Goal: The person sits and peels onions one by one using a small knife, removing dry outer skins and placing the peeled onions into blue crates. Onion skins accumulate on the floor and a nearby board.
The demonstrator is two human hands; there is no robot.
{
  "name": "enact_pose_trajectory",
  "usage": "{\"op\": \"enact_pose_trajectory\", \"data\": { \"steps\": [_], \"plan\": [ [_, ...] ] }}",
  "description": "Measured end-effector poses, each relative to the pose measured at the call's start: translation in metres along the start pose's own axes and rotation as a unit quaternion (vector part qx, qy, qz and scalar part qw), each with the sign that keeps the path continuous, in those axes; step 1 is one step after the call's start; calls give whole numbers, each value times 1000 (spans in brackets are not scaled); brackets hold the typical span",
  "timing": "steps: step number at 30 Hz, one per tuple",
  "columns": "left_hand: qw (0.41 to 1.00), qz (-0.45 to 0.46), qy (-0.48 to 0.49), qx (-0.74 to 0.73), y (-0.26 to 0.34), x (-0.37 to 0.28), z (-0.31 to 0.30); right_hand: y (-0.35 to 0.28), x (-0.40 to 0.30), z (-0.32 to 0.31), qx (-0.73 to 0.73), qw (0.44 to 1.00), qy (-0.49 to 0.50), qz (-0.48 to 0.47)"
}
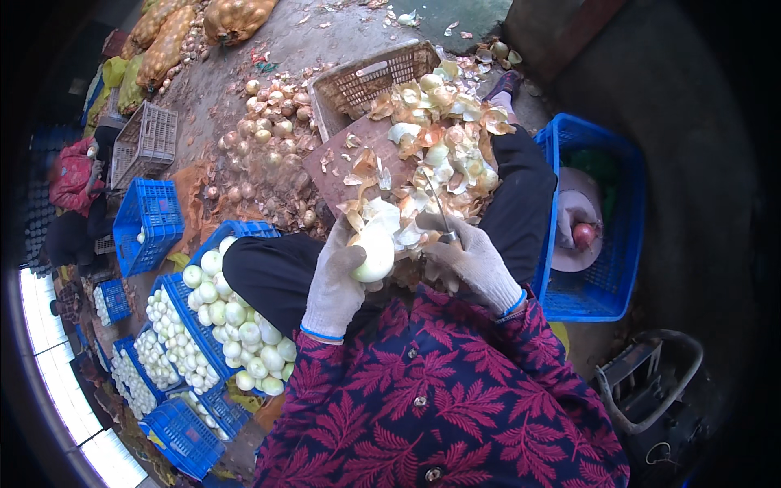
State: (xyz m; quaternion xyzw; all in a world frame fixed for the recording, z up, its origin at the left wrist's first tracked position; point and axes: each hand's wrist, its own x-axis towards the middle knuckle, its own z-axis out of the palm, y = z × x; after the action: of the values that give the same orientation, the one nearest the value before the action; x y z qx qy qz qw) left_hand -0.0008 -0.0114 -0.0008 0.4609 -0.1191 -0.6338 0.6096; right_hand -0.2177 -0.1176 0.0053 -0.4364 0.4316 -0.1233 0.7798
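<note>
My left hand (337,277), in a pale knit work glove, holds a largely peeled white onion (373,253). Loose papery skin (382,215) hangs from the onion's far end. In my gloved right hand (470,256) is a small knife (437,198), its thin blade pointing up and away from me. The two hands are close together, over my lap. Just beyond them, a heap of onion skins (442,152) covers much of a reddish-brown board (341,152). The board leans against a dirty plastic crate (372,79).
Unpeeled onions (268,134) lie on the floor ahead. Left of my knee, a blue crate (189,293) holds peeled onions (244,329). A blue crate (631,244) at right contains a red onion (584,236). A co-worker (76,183) is at far left, near filled net sacks (161,49).
</note>
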Motion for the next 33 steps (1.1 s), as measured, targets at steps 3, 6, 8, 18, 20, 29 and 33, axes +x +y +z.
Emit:
{"op": "enact_pose_trajectory", "data": {
  "steps": [3,6,8,18,20,29,33],
  "plan": [
    [998,-29,-59,12,4,2,-1,-13,5,1,-48,996,-30,-67],
    [989,-48,-112,84,14,7,3,-20,8,10,-70,996,-51,-21],
    [997,-17,-78,-2,15,3,10,-21,7,12,-36,998,-48,-14],
    [991,74,-50,-103,0,-25,13,18,39,6,436,894,-62,-86],
    [976,76,-100,-179,5,-27,3,0,66,-18,245,962,82,-91],
    [902,61,-13,-427,-11,-27,-20,-23,35,28,-194,968,57,-146],
    [908,110,66,-399,-8,-28,-18,-12,1,57,-414,887,-70,-194]
  ]
}}
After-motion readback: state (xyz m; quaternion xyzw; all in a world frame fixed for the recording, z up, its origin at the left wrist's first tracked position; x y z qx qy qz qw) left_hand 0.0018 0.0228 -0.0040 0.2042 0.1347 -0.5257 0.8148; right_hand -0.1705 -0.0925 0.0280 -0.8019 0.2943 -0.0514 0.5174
